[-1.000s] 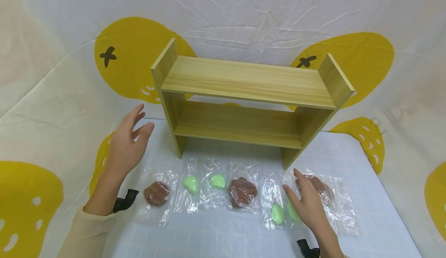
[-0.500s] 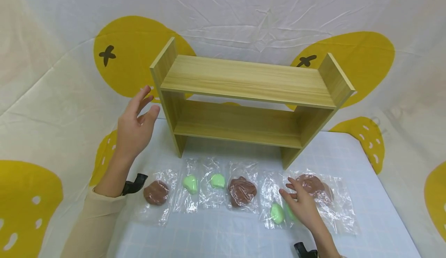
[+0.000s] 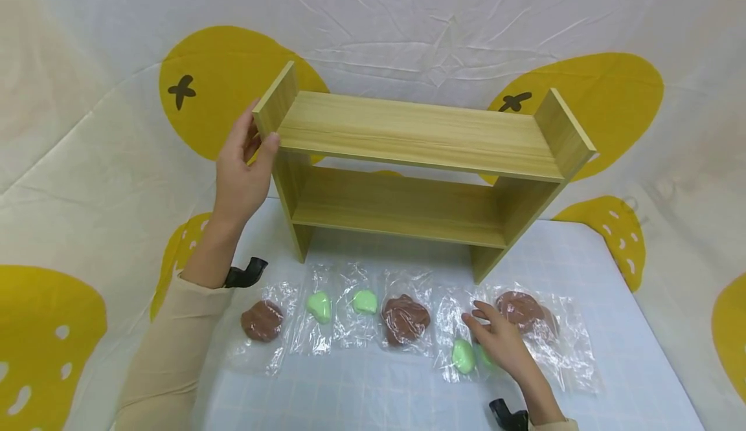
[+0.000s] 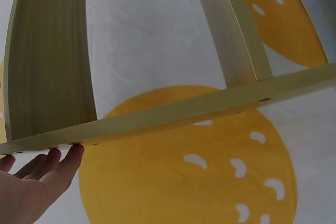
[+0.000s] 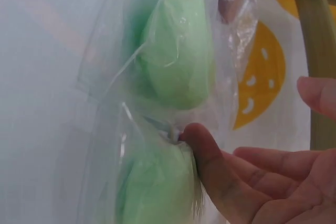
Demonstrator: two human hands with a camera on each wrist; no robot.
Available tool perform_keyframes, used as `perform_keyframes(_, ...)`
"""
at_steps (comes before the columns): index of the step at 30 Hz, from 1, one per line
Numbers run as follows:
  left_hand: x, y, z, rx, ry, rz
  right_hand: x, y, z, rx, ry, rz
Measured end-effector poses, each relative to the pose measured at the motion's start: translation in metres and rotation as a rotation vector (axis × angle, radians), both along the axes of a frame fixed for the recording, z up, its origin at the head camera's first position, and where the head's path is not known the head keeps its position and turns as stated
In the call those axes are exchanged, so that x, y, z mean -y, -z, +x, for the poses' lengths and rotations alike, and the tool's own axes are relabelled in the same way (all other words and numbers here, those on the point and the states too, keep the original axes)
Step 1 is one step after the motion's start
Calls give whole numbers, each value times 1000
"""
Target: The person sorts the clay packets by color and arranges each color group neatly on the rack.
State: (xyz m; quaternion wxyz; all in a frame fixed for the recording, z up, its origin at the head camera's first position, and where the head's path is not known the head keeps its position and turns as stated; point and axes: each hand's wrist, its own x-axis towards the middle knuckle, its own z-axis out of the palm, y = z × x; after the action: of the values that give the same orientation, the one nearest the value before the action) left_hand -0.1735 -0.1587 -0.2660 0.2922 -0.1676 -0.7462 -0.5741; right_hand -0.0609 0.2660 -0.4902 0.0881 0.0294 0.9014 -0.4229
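Note:
A two-tier wooden shelf stands at the back of the table. My left hand touches its left side panel near the top, thumb on the front edge and straight fingers on the outer face; the left wrist view shows my fingertips against the panel. Several clear bags with brown and green lumps lie in a row before the shelf. My right hand rests with relaxed fingers on the bag of a green lump, partly hiding a second one. In the right wrist view my thumb touches the plastic between both green lumps.
Brown lumps in bags lie at the left, middle and right, with two green ones between. The gridded table mat ends at a draped white cloth with yellow shapes behind.
My left hand has risen from beside the shelf's lower left corner up to the top of the left side panel and now touches it. My right hand has shifted slightly left over the green bags.

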Motion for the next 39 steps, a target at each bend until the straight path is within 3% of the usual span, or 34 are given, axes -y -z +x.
perform_keyframes(10, 12, 30, -27, 29, 63, 95, 7, 11, -2, -81, -90, 185)
perform_keyframes(26, 10, 29, -27, 40, 62, 107, 12, 20, -4, -114, -109, 342)
perform_keyframes(39, 12, 30, -28, 30, 56, 113, 22, 15, -8, -90, -72, 360)
